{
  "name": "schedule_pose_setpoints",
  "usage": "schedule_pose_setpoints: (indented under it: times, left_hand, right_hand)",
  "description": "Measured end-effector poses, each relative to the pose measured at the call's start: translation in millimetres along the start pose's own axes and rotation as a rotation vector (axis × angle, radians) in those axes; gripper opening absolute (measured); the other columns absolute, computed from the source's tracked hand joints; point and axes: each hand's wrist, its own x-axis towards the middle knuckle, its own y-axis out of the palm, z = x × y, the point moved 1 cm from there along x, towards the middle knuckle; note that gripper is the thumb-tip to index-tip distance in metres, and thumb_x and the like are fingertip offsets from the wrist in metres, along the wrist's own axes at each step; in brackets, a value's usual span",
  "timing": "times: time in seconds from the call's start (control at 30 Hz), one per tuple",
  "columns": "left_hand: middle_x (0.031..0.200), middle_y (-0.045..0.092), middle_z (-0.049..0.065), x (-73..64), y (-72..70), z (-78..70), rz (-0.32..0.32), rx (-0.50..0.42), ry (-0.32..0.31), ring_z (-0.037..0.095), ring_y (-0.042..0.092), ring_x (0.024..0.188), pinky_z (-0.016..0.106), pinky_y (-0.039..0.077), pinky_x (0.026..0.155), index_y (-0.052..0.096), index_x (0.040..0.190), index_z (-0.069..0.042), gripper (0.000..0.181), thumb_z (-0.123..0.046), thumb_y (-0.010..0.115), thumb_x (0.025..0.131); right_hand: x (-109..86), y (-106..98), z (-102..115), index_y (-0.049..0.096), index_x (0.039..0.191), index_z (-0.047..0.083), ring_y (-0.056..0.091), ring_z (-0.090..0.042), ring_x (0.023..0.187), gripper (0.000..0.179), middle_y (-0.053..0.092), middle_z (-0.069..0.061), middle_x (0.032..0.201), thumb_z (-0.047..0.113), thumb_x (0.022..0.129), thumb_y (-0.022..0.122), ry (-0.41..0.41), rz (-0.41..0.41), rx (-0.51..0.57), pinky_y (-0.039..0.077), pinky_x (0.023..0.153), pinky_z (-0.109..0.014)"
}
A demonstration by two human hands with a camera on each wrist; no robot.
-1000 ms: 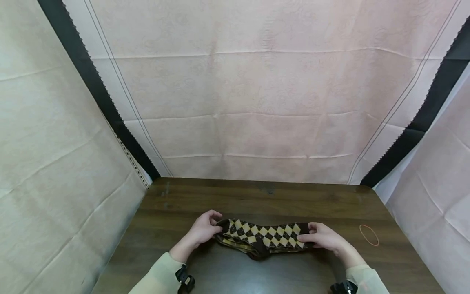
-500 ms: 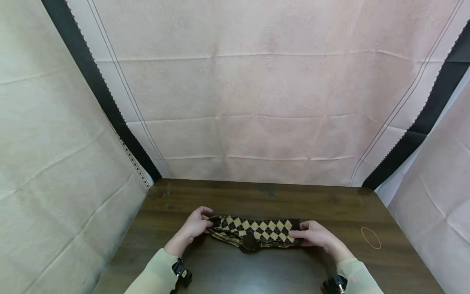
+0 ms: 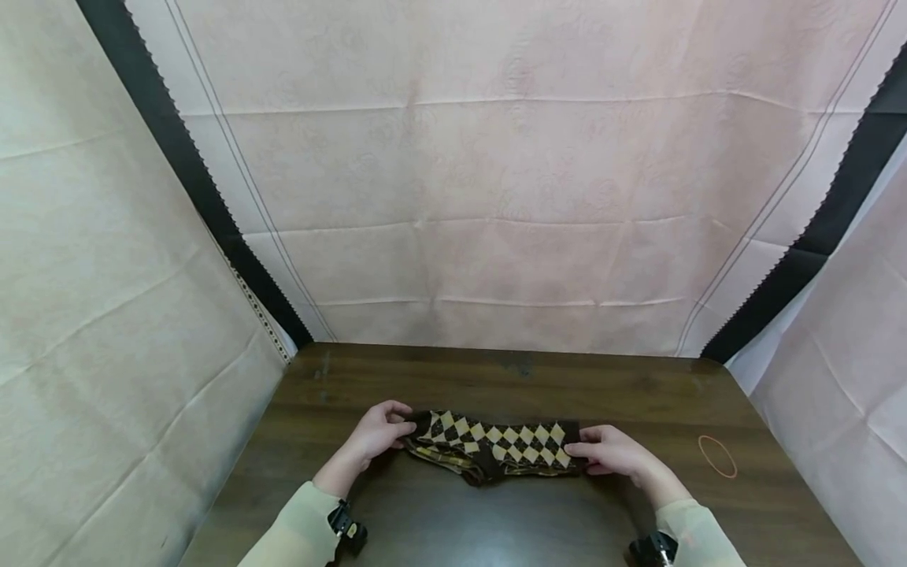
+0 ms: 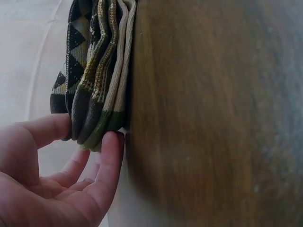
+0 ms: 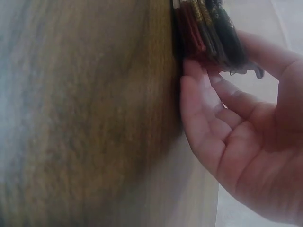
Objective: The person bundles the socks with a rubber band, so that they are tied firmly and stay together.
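Observation:
A flat stack of several socks lies lengthwise across the dark wooden table, the top one in a black and cream argyle pattern with dark ends. My left hand pinches the left end, thumb on top and fingers beneath. In the left wrist view the layered socks show brown, cream and green edges. At the opposite end, my right hand holds the dark band with its thumb over the top. The right wrist view shows dark red and black sock layers between thumb and fingers.
An orange rubber band lies on the table to the right of my right hand. Pale cloth walls with black edging enclose the table at the back and both sides.
Over the last second both hands and the socks have shifted slightly left and a little farther back on the table. The hold at each end stays the same.

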Motion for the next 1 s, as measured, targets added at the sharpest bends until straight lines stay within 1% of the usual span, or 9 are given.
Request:
schedule_pose_setpoints:
  times: [0.13,0.23,0.33,0.47,0.57,0.67,0.77,0.9,1.0]
  left_hand:
    - [0.109,0.064,0.015,0.1,-0.4,-1.6,-0.022,0.031,0.014,0.022,0.066,0.087,0.041,0.061,0.073,0.064,0.131,0.003,0.039,-0.009,0.078,0.097]
    - [0.115,0.064,0.016,0.1,0.3,-4.4,-0.038,0.059,0.033,0.024,0.066,0.094,0.041,0.060,0.076,0.063,0.135,0.001,0.043,-0.010,0.080,0.097]
    - [0.128,0.063,0.018,-0.3,2.4,-9.1,-0.060,0.112,0.080,0.030,0.065,0.109,0.047,0.058,0.086,0.062,0.139,-0.001,0.048,-0.013,0.081,0.097]
    - [0.145,0.056,0.020,-1.0,9.5,-19.2,-0.099,0.211,0.179,0.041,0.055,0.131,0.059,0.050,0.103,0.062,0.144,-0.007,0.053,-0.016,0.082,0.096]
    - [0.151,0.051,0.021,-0.8,18.4,-27.9,-0.108,0.270,0.261,0.046,0.049,0.139,0.064,0.045,0.109,0.062,0.145,-0.009,0.054,-0.016,0.083,0.096]
    - [0.153,0.049,0.022,-0.3,28.5,-36.3,-0.102,0.299,0.328,0.047,0.047,0.141,0.065,0.045,0.109,0.062,0.144,-0.010,0.053,-0.015,0.082,0.096]
    - [0.153,0.049,0.020,-0.4,38.5,-43.2,-0.101,0.310,0.379,0.046,0.047,0.141,0.065,0.046,0.107,0.062,0.143,-0.013,0.051,-0.015,0.082,0.096]
    - [0.151,0.051,0.017,-1.2,54.3,-51.9,-0.097,0.316,0.444,0.043,0.046,0.140,0.064,0.047,0.105,0.064,0.142,-0.014,0.049,-0.016,0.082,0.096]
    - [0.147,0.055,0.014,-2.6,71.5,-60.1,-0.074,0.334,0.505,0.040,0.048,0.138,0.062,0.048,0.105,0.066,0.139,-0.014,0.047,-0.015,0.082,0.096]
  right_hand:
    - [-1.9,-1,-1,0.035,0.149,-0.027,0.063,-0.047,0.126,0.080,0.042,-0.046,0.151,0.026,0.103,0.074,0.004,0.001,0.005,0.063,0.089,-0.050]
    - [-2.0,-2,-1,0.035,0.149,-0.027,0.063,-0.047,0.126,0.080,0.041,-0.046,0.152,0.026,0.103,0.074,0.004,0.003,0.002,0.063,0.089,-0.050]
    - [-1.7,-3,-2,0.035,0.149,-0.027,0.064,-0.047,0.125,0.080,0.041,-0.046,0.152,0.027,0.104,0.073,0.009,0.004,0.001,0.063,0.090,-0.050]
    - [-1.9,-3,-3,0.036,0.149,-0.026,0.066,-0.044,0.121,0.080,0.043,-0.045,0.151,0.028,0.104,0.073,0.012,-0.003,-0.001,0.063,0.089,-0.050]
    - [-3.8,-4,-4,0.039,0.148,-0.025,0.068,-0.040,0.116,0.077,0.050,-0.042,0.146,0.028,0.104,0.073,0.006,-0.009,0.000,0.063,0.089,-0.049]
    - [-7.1,-7,-5,0.044,0.146,-0.024,0.071,-0.036,0.111,0.070,0.060,-0.036,0.138,0.027,0.105,0.071,-0.010,-0.003,-0.003,0.063,0.088,-0.050]
    - [-10.3,-11,-6,0.049,0.144,-0.021,0.073,-0.034,0.108,0.063,0.067,-0.030,0.130,0.027,0.107,0.068,-0.025,0.012,-0.008,0.063,0.088,-0.050]
    - [-13.3,-15,-8,0.052,0.143,-0.018,0.073,-0.034,0.108,0.060,0.069,-0.027,0.129,0.029,0.109,0.065,-0.033,0.037,-0.005,0.063,0.089,-0.049]
    - [-15.1,-17,-9,0.053,0.143,-0.017,0.072,-0.035,0.110,0.058,0.068,-0.028,0.131,0.029,0.109,0.063,-0.037,0.048,0.005,0.063,0.089,-0.048]
